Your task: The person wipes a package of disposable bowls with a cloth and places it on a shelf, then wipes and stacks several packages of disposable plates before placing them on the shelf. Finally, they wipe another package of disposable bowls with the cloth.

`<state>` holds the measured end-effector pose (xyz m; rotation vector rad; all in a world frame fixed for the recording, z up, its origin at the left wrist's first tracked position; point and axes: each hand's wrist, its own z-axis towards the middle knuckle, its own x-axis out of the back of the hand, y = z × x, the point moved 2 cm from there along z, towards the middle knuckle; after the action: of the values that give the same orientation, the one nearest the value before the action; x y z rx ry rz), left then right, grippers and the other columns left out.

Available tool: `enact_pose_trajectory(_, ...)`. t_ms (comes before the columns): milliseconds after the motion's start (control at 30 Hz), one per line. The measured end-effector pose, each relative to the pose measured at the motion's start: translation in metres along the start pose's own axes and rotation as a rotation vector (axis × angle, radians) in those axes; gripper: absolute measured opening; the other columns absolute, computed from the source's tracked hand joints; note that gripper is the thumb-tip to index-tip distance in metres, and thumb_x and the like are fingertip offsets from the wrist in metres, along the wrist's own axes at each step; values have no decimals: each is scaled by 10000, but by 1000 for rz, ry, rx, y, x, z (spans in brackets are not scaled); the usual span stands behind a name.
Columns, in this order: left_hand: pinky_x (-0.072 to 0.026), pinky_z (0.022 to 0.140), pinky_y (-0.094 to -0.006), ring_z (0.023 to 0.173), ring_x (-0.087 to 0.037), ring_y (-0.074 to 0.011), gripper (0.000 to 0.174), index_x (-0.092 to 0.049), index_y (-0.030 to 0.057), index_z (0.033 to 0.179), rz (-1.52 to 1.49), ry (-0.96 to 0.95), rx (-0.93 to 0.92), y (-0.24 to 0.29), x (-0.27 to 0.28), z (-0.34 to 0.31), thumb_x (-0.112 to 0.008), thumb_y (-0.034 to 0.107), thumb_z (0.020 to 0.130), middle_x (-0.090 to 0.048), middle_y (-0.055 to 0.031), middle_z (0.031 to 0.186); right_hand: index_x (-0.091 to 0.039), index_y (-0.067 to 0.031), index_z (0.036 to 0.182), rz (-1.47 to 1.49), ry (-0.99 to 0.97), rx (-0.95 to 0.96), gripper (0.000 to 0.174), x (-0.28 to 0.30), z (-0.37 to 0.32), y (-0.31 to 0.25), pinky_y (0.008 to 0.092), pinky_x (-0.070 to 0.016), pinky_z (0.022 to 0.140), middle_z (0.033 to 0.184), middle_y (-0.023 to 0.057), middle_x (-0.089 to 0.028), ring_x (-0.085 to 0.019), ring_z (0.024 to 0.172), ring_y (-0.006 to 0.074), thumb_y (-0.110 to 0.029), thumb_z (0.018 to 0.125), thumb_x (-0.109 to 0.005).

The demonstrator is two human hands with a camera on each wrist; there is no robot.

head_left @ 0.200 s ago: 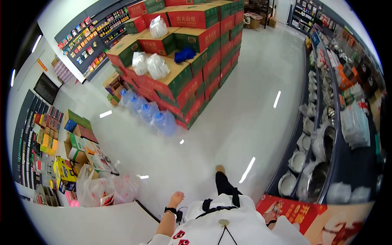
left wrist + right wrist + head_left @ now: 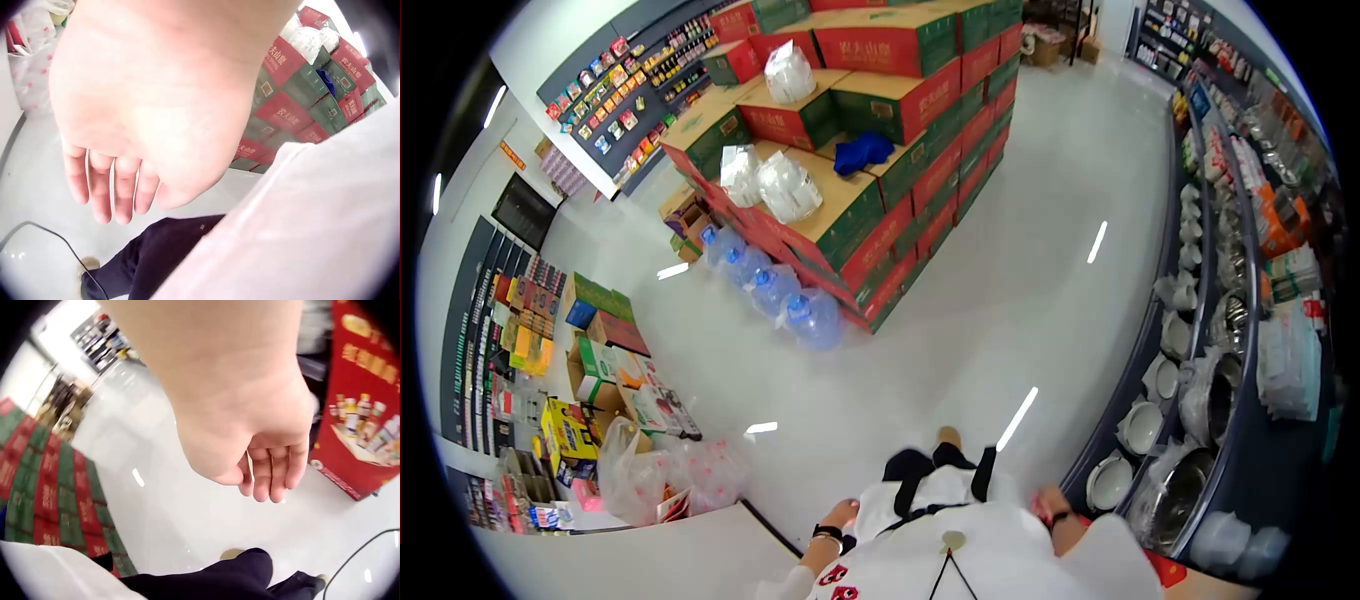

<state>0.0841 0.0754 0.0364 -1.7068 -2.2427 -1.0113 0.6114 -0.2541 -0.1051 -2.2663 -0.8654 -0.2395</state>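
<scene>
My left hand [image 2: 840, 514] hangs beside the body with nothing in it; in the left wrist view its fingers [image 2: 126, 187] point down, loosely extended. Likewise bare, my right hand [image 2: 1048, 502] hangs at the other side, its fingers [image 2: 278, 472] slightly curled in the right wrist view. A red poster board [image 2: 356, 425] with printed bottles stands beside the right hand. Ahead is a tall stack of red and green cartons [image 2: 885, 235]. White plastic-wrapped bundles [image 2: 788, 188] and a blue cloth-like item [image 2: 863, 152] lie on its lower tier.
Big blue water jugs [image 2: 812, 318] line the stack's near left side. Shelving on the right carries wrapped bowls [image 2: 1141, 428] and pans. Plastic bags [image 2: 705, 470] and open boxes [image 2: 595, 365] sit at left, beyond a white counter [image 2: 630, 560]. Grey glossy floor [image 2: 960, 350] runs between.
The head view has shifted, with the stack now slightly lower and farther right. My left hand sits lower in view, and my right hand shows more fully at my side.
</scene>
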Motion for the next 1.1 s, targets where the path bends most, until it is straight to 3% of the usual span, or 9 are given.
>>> enact_pose_trajectory(33, -533, 853, -454, 971, -688, -406, 324, -722, 43, 985, -1, -11, 26, 6, 6, 1, -583, 317, 881, -721, -250, 1008, -704, 0, 862, 25, 191, -64, 246, 68, 14, -56, 456, -495, 494, 700, 146, -674, -657, 567, 253, -163, 964, -549)
enact_pose_trajectory(67, -527, 869, -459, 1006, -682, -415, 319, -726, 47, 1008, -121, 40, 18, 14, 14, 6, -571, 299, 889, -717, -260, 1027, -709, 6, 872, 662, 320, -419, 217, 107, 48, -86, 430, -471, 467, 634, 151, -639, -644, 555, 248, -126, 952, -557)
enact_pose_trajectory(167, -518, 880, -472, 1052, -676, -425, 330, -721, 42, 1092, -268, 123, -47, 45, 45, 44, -523, 242, 920, -716, -267, 1054, -712, 32, 894, 50, 642, 391, 223, 213, 190, -93, 374, -459, 423, 603, 146, -623, -598, 474, 236, -131, 909, -562)
enact_pose_trajectory(233, -541, 842, -437, 994, -713, -360, 333, -713, 34, 1112, -104, 131, 8, 63, 71, 67, -502, 220, 933, -738, -236, 1012, -690, 41, 909, 808, 577, -59, 236, 313, 190, -228, 344, -496, 470, 680, 136, -660, -634, 542, 204, -176, 906, -597)
enact_pose_trajectory(300, -555, 813, -404, 937, -726, -312, 317, -712, 38, 1116, -135, 69, 104, 81, 108, 92, -518, 206, 930, -746, -210, 990, -685, 19, 959, 809, 512, -27, 232, 359, 234, -284, 329, -519, 527, 713, 114, -669, -648, 582, 183, -196, 915, -609)
enact_pose_trajectory(500, -578, 727, -373, 777, -726, -229, 206, -699, 44, 1036, -626, 298, -36, 68, 192, 214, -575, 182, 945, -757, -101, 891, -694, -33, 1028, 292, 376, 182, 194, 457, 324, -438, 332, -534, 644, 726, 78, -674, -650, 654, 172, -179, 946, -596)
enact_pose_trajectory(600, -544, 785, -502, 920, -659, -462, 253, -676, 54, 1062, -263, 633, -141, 135, 292, 228, -550, 247, 955, -711, -229, 966, -699, -44, 1043, 109, 359, 364, 217, 485, 341, -492, 367, -537, 668, 788, 123, -709, -690, 725, 256, -203, 936, -597)
enact_pose_trajectory(733, -524, 861, -496, 1010, -641, -434, 243, -662, 47, 1134, -159, 723, -337, 275, 432, 205, -577, 158, 935, -687, -214, 1078, -671, -32, 1095, 50, 357, 435, 236, 555, 345, -588, 421, -524, 726, 825, 148, -681, -671, 795, 311, -190, 926, -626)
enact_pose_trajectory(1100, -419, 1089, -503, 1340, -470, -437, 742, -502, 26, 1402, -223, 1326, -397, 465, 587, 210, -838, 166, 755, -484, -257, 1454, -463, -311, 1531, -792, 631, 925, 916, 779, 435, -755, 583, -293, 1166, 1607, 191, -346, -413, 1377, 438, -483, 712, -837)
